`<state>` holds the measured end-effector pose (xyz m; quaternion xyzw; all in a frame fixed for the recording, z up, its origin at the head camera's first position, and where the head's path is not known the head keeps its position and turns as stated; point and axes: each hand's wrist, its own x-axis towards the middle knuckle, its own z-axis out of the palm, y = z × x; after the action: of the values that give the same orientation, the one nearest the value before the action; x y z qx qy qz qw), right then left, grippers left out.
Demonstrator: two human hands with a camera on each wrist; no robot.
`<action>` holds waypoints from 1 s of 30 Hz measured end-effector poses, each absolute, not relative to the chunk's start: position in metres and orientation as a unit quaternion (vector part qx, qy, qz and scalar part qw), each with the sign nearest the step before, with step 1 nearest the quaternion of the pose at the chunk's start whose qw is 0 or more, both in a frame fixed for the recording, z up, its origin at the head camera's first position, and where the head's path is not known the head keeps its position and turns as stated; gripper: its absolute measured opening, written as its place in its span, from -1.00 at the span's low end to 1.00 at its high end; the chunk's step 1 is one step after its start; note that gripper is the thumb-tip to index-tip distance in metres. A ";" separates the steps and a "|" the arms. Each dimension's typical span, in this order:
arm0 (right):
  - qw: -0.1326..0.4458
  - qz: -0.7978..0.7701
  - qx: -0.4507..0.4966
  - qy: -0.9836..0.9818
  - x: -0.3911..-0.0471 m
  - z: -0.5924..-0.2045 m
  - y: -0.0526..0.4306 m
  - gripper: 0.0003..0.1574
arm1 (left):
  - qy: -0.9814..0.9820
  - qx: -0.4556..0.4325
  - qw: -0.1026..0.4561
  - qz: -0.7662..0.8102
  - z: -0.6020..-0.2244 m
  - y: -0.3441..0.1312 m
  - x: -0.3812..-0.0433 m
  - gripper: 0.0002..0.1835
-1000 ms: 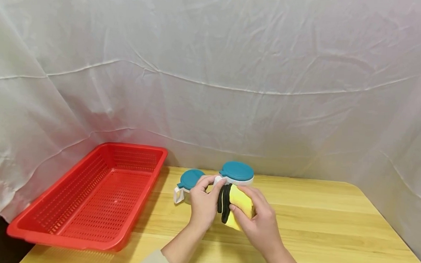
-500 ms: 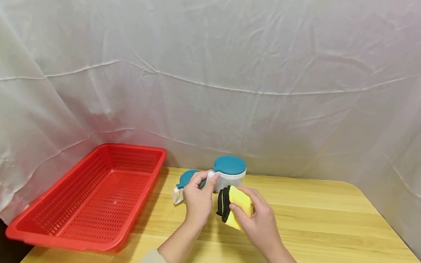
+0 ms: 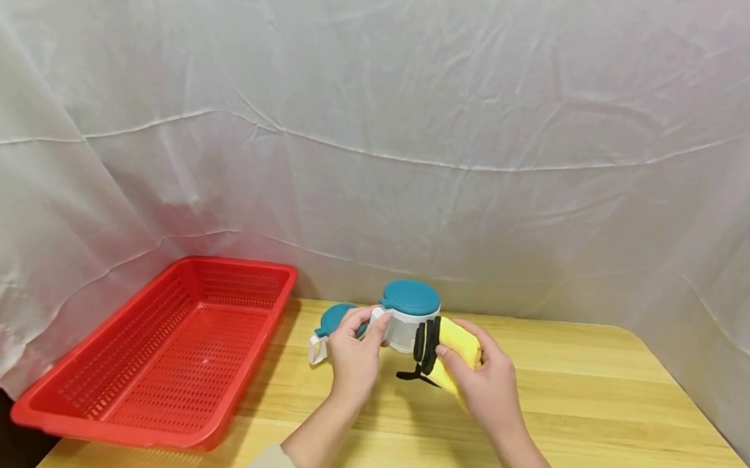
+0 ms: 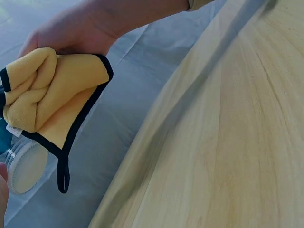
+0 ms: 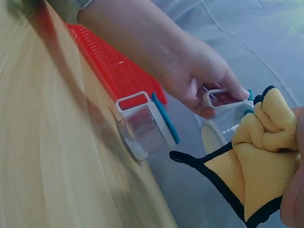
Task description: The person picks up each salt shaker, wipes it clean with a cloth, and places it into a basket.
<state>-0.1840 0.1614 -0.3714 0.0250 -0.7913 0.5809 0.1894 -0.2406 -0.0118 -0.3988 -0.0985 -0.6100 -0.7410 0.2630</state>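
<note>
My left hand (image 3: 354,353) grips the white handle of a clear jar (image 3: 403,332) with a teal lid (image 3: 411,297), held up off the table. In my right hand (image 3: 485,381) is a folded yellow cloth (image 3: 458,348) with black edging, pinched between thumb and fingers. The cloth's black border is against or very near the jar's right side; a black loop dangles below it. The right wrist view shows the cloth (image 5: 266,161) overlapping part of the held jar (image 5: 228,121). A second lidded jar (image 5: 147,130) stands upright on the table, partly behind my left hand in the head view.
A red perforated plastic basket (image 3: 260,369) stands at the left on the wooden table (image 3: 595,408). White fabric (image 3: 379,156) hangs behind the table and along its sides.
The jar in my left hand has shifted left, then dipped slightly. Most recently, my right hand has moved the cloth right and slightly up beside the jar; its black loop now hangs free.
</note>
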 end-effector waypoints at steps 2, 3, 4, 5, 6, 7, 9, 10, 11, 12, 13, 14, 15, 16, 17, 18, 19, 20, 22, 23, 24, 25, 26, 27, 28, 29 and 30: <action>0.189 0.582 0.023 -0.790 -0.183 -0.371 0.161 -0.50 | -0.612 -0.103 0.264 -0.738 -0.399 -0.011 -0.240 -0.77; 0.191 0.582 0.025 -0.790 -0.182 -0.371 0.160 -0.49 | -0.614 -0.106 0.265 -0.736 -0.400 -0.010 -0.240 -0.77; 0.195 0.580 0.031 -0.790 -0.182 -0.372 0.158 -0.49 | -0.615 -0.109 0.265 -0.734 -0.400 -0.010 -0.239 -0.77; 0.201 0.577 0.038 -0.791 -0.181 -0.373 0.157 -0.49 | -0.617 -0.111 0.265 -0.733 -0.401 -0.009 -0.239 -0.78; 0.208 0.572 0.048 -0.792 -0.181 -0.374 0.155 -0.49 | -0.619 -0.114 0.266 -0.730 -0.401 -0.008 -0.239 -0.78; 0.217 0.565 0.060 -0.794 -0.181 -0.375 0.153 -0.49 | -0.620 -0.117 0.265 -0.729 -0.402 -0.008 -0.238 -0.79; 0.237 0.551 0.087 -0.795 -0.180 -0.378 0.149 -0.48 | -0.622 -0.122 0.263 -0.727 -0.403 -0.007 -0.238 -0.80; 0.250 0.540 0.101 -0.797 -0.179 -0.379 0.147 -0.48 | -0.622 -0.124 0.263 -0.728 -0.404 -0.006 -0.237 -0.80; 0.261 0.529 0.113 -0.799 -0.179 -0.381 0.145 -0.47 | -0.620 -0.126 0.263 -0.728 -0.404 -0.006 -0.237 -0.79; 0.272 0.519 0.123 -0.801 -0.179 -0.382 0.143 -0.46 | -0.619 -0.127 0.264 -0.729 -0.404 -0.006 -0.237 -0.79; 0.282 0.509 0.132 -0.803 -0.179 -0.382 0.142 -0.45 | -0.619 -0.128 0.265 -0.729 -0.404 -0.006 -0.237 -0.79; 0.290 0.500 0.138 -0.804 -0.179 -0.383 0.141 -0.44 | -0.618 -0.129 0.266 -0.728 -0.404 -0.006 -0.237 -0.78; 0.296 0.493 0.142 -0.806 -0.178 -0.384 0.140 -0.43 | -0.619 -0.129 0.268 -0.727 -0.404 -0.006 -0.237 -0.78; 0.302 0.486 0.145 -0.807 -0.178 -0.385 0.140 -0.42 | -0.619 -0.127 0.269 -0.727 -0.403 -0.006 -0.237 -0.78; 0.304 0.483 0.147 -0.808 -0.178 -0.385 0.139 -0.41 | -0.621 -0.124 0.270 -0.725 -0.403 -0.007 -0.237 -0.78; 0.306 0.480 0.149 -0.809 -0.178 -0.386 0.139 -0.41 | -0.622 -0.123 0.271 -0.724 -0.403 -0.008 -0.238 -0.78; 0.307 0.478 0.149 -0.809 -0.178 -0.386 0.139 -0.41 | -0.622 -0.120 0.270 -0.725 -0.402 -0.008 -0.238 -0.78; 0.306 0.478 0.149 -0.810 -0.178 -0.386 0.139 -0.41 | -0.622 -0.116 0.268 -0.726 -0.402 -0.009 -0.238 -0.78; 0.304 0.478 0.147 -0.811 -0.179 -0.386 0.139 -0.41 | -0.620 -0.109 0.265 -0.731 -0.400 -0.011 -0.239 -0.78; 0.303 0.478 0.146 -0.811 -0.179 -0.386 0.139 -0.41 | -0.618 -0.106 0.264 -0.733 -0.400 -0.012 -0.240 -0.78; 0.302 0.479 0.145 -0.811 -0.179 -0.386 0.140 -0.41 | -0.616 -0.103 0.262 -0.735 -0.399 -0.012 -0.240 -0.78; 0.301 0.480 0.145 -0.811 -0.179 -0.385 0.141 -0.42 | -0.615 -0.099 0.260 -0.738 -0.399 -0.013 -0.240 -0.78; 0.298 0.482 0.144 -0.811 -0.180 -0.385 0.142 -0.43 | -0.613 -0.096 0.258 -0.740 -0.398 -0.013 -0.241 -0.79; 0.297 0.484 0.143 -0.811 -0.180 -0.385 0.143 -0.44 | -0.612 -0.094 0.256 -0.742 -0.398 -0.014 -0.241 -0.78; 0.296 0.486 0.141 -0.810 -0.180 -0.384 0.144 -0.45 | -0.611 -0.093 0.254 -0.744 -0.398 -0.014 -0.241 -0.78; 0.294 0.489 0.137 -0.810 -0.181 -0.383 0.146 -0.47 | -0.609 -0.093 0.252 -0.746 -0.398 -0.014 -0.241 -0.78; 0.290 0.492 0.130 -0.810 -0.181 -0.382 0.147 -0.48 | -0.607 -0.093 0.250 -0.749 -0.397 -0.014 -0.241 -0.77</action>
<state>-0.1809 0.1471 -0.3819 0.1302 -0.8104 0.4923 0.2897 -0.2412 -0.0144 -0.3973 -0.0930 -0.6068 -0.7487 0.2503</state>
